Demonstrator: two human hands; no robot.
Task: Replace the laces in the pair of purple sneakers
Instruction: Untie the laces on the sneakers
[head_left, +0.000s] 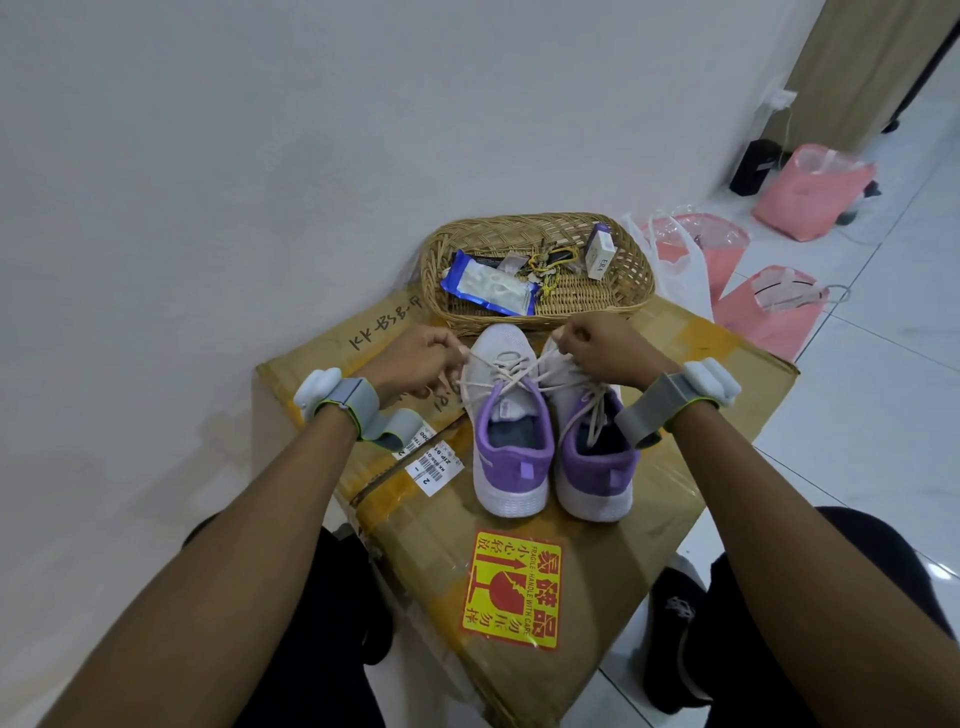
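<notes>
The left hand is curled into a fist, its fingertips pinching one end of the cream lace; the right hand is clenched the same way on the other end, so the lace runs taut between them across the front of the shoes. The two fists sit apart, left at about 9 o'clock and right at about 2 o'clock of the left sneaker. That sneaker stands heel toward the person, pale toe pointing to 12 o'clock, lace crossing its eyelets. Touching it at 3 o'clock is the right sneaker, same way round, with a loose lace strand trailing into its opening. Each wrist carries a grey strap with a white device. Both shoes rest on a taped cardboard box bearing a yellow fragile sticker at 6 o'clock. At 12 o'clock, just beyond the toes, stands a wicker basket holding a blue packet, keys and a small carton
</notes>
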